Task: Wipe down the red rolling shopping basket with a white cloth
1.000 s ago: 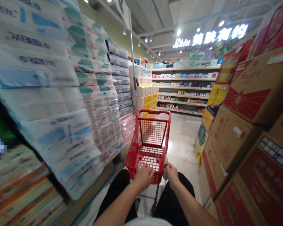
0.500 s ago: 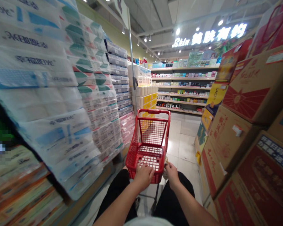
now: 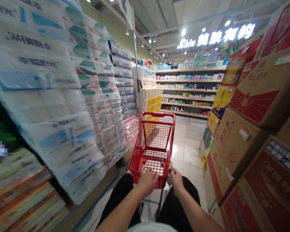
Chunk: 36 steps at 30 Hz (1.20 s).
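A small red plastic shopping cart (image 3: 148, 149) on a thin dark metal frame stands between my knees, its basket empty. My left hand (image 3: 148, 181) lies over the basket's near rim, with the fingers bent across it into the basket. At the near right side of the basket, my right hand (image 3: 177, 181) pinches a crumpled beige cloth (image 3: 170, 170) and has it against the outer wall. Part of the cloth is hidden behind the fingers and the cart's edge.
Stacked packs of toilet paper (image 3: 48, 96) wall the aisle on the left. On the right rise piled cardboard boxes (image 3: 239, 138). Shelves of small goods (image 3: 188, 87) cross the far end, past the tiled floor (image 3: 183, 154). A metal pole (image 3: 135, 58) stands by the left stacks.
The whole view has shifted very slightly. The cloth's visible folds differ a little beside the basket, while both hands keep nearly the same places.
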Available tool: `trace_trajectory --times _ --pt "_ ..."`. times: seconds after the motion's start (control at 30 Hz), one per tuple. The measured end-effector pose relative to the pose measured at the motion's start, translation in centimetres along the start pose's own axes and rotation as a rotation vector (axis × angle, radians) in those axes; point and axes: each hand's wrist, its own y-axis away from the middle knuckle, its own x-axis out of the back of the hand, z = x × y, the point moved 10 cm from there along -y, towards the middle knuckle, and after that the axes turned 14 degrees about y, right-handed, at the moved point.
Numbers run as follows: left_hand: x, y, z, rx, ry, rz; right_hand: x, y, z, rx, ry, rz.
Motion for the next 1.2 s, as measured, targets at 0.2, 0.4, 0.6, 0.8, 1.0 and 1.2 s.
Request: trace_trajectory --times 0.2,0.4,0.6,0.8,1.0,1.2 --pt "0.09 -0.01 -0.04 0.003 0.002 0.013 0.22 0.13 -0.82 0.011 -0.019 0.016" --pt "0.08 0.0 0.09 0.008 -0.004 -0.003 -0.02 0.01 -0.36 -0.031 -0.033 -0.008" --pt "0.0 -0.05 0.06 -0.008 -0.007 0.006 0.39 0.15 -0.41 -0.013 -0.012 0.027" --pt "-0.16 -0.04 -0.16 -0.011 -0.012 0.024 0.18 0.16 -0.23 -0.026 -0.002 0.005" --pt "-0.18 -0.01 -0.17 -0.007 -0.008 0.026 0.2 0.13 -0.34 -0.021 0.038 -0.006" --pt "-0.17 0.03 -0.06 -0.006 -0.014 0.017 0.27 0.29 -0.31 -0.024 0.023 0.0"
